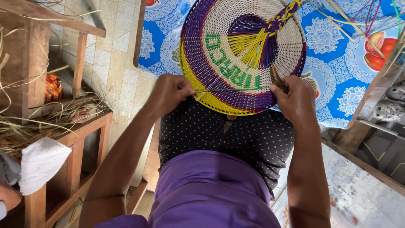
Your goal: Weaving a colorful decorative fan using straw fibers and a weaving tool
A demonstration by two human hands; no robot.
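A round woven fan [242, 55] in purple, cream and yellow, with green woven letters and a braided handle at the top, rests on my lap against my dotted dark skirt. My left hand [168, 93] pinches one end of a thin green strip [230, 89] at the fan's lower left rim. The strip runs taut across the weave to my right hand [295, 99]. That hand is closed on a thin dark tool [277, 77] whose tip touches the fan's lower right edge.
A wooden shelf [80, 139] with dry straw and a white cloth [40, 162] stands at the left. A blue floral cloth [337, 63] lies behind the fan, with coloured strips on it. Pale perforated shoes [390, 103] sit on a rack at the right.
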